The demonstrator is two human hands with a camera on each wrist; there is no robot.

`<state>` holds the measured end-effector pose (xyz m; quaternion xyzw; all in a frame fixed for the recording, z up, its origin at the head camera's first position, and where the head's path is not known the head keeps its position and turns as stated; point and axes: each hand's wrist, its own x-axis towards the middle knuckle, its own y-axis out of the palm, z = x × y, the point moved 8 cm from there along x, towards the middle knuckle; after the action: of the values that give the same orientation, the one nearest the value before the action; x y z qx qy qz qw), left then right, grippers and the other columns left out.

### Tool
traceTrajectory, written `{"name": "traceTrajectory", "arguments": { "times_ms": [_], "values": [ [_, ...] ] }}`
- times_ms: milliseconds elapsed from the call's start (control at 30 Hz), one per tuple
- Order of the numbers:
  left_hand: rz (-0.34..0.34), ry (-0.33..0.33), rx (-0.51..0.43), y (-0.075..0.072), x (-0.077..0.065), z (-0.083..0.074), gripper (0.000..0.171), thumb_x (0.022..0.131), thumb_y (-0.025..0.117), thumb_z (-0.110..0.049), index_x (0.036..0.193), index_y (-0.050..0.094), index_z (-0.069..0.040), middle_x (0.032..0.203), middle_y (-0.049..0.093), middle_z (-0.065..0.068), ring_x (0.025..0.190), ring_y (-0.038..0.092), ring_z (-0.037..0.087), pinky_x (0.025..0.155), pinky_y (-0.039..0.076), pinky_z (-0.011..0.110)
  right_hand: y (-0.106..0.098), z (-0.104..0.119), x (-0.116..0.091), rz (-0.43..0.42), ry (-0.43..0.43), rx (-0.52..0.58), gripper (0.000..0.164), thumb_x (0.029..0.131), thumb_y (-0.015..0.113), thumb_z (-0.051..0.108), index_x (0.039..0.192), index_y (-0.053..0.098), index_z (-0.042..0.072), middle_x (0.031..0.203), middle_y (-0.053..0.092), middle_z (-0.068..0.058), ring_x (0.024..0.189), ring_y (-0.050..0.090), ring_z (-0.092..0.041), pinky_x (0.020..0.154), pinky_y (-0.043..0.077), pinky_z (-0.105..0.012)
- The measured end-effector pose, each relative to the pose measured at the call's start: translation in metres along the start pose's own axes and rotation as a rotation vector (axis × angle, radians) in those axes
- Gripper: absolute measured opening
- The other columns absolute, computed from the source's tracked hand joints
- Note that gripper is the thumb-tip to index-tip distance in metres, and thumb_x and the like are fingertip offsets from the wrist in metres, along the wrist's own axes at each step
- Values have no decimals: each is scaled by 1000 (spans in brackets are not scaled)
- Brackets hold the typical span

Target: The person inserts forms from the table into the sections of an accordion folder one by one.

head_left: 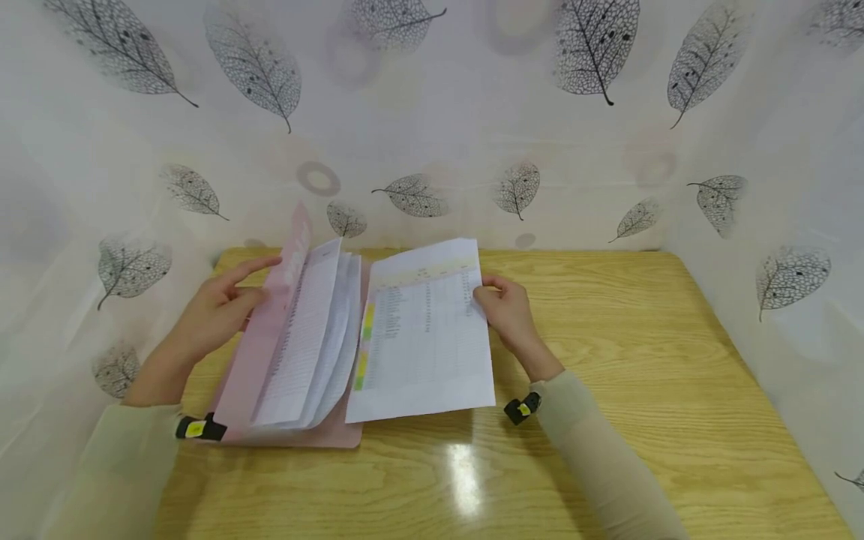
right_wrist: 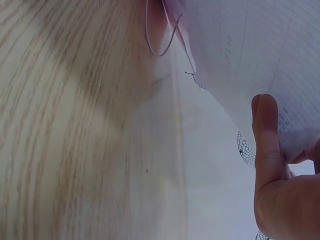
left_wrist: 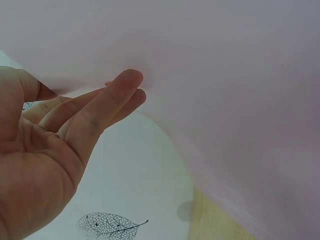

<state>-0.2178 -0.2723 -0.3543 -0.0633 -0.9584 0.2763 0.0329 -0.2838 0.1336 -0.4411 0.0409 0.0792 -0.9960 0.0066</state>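
Observation:
On the left of the table in the head view, a pink folder (head_left: 259, 337) stands part open with several printed sheets (head_left: 307, 345) fanned inside it. The left hand (head_left: 212, 311) pinches the edge of its raised cover between thumb and fingers; the cover (left_wrist: 230, 75) fills much of the left wrist view. One printed sheet (head_left: 425, 345), with a table and yellow and green marks down its left side, is held tilted beside the folder. The right hand (head_left: 509, 307) pinches that sheet's right edge, thumb in front. In the right wrist view, the sheet's back (right_wrist: 245, 45) shows by the fingers (right_wrist: 266, 130).
The wooden table (head_left: 607, 360) extends to the right of the hands. Behind it and at both sides hangs a pale curtain (head_left: 459, 127) with leaf prints. A thin looped cord (right_wrist: 162, 55) hangs near the folder in the right wrist view.

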Motion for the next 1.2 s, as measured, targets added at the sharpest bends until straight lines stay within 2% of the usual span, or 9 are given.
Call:
{"name": "traceTrajectory", "arguments": {
  "times_ms": [267,433,500,633,733,833,933,1000,1200],
  "values": [
    [4,-13,-5,0,-1,2,52,109,51,-15,161,46,-19,58,35,-13,53,49,7,59,54,26,27,-10,-3,114,33,39,35,100,57,9,131,66,-5,89,78,-14,68,73,-11,62,60,-26],
    [-9,-10,1,1,-1,2,51,109,51,-14,160,47,-18,58,34,-13,52,46,6,58,52,25,42,-15,-7,135,63,91,35,100,56,8,130,66,-6,101,78,-24,69,74,-14,62,61,-28],
    [-12,-10,-1,1,-1,2,51,109,50,-14,160,47,-18,57,33,-13,51,44,6,57,52,25,41,-13,-8,108,56,84,35,98,56,8,129,67,-6,100,77,-26,66,73,-13,59,60,-27],
    [-12,-6,-3,0,-1,2,52,109,50,-14,160,46,-19,57,33,-12,50,42,7,57,52,25,30,-3,-9,-3,-10,-62,34,94,59,12,122,72,-4,94,79,-23,62,69,-8,54,54,-23],
    [-12,0,-3,0,-1,1,52,109,50,-14,160,46,-18,57,33,-12,50,42,7,57,52,25,22,6,-10,-70,-64,-186,31,92,61,15,114,75,-1,83,79,-17,55,63,-7,49,46,-22],
    [-13,3,-3,1,-1,1,51,109,51,-14,160,46,-18,56,33,-12,49,42,7,56,51,25,17,14,-11,-86,-97,-213,29,91,62,15,111,76,0,69,74,-9,50,59,-8,47,42,-23],
    [-11,2,-6,1,0,1,51,109,51,-14,160,46,-18,57,33,-12,49,42,7,56,51,25,15,18,-11,-70,-97,-157,31,91,61,14,115,75,0,63,69,-2,48,56,-7,46,40,-23],
    [-8,-2,-7,2,0,1,51,109,50,-14,160,46,-18,57,33,-12,49,43,7,57,52,25,17,17,-11,-32,-81,-80,32,93,61,13,119,73,-1,67,71,-1,52,60,-7,48,46,-22],
    [-7,-4,4,2,1,0,51,109,50,-14,160,46,-17,58,34,-12,50,44,7,57,52,25,29,13,-10,137,-18,139,36,103,58,13,133,66,-4,96,79,-15,68,74,-11,62,61,-28]
  ]
}}
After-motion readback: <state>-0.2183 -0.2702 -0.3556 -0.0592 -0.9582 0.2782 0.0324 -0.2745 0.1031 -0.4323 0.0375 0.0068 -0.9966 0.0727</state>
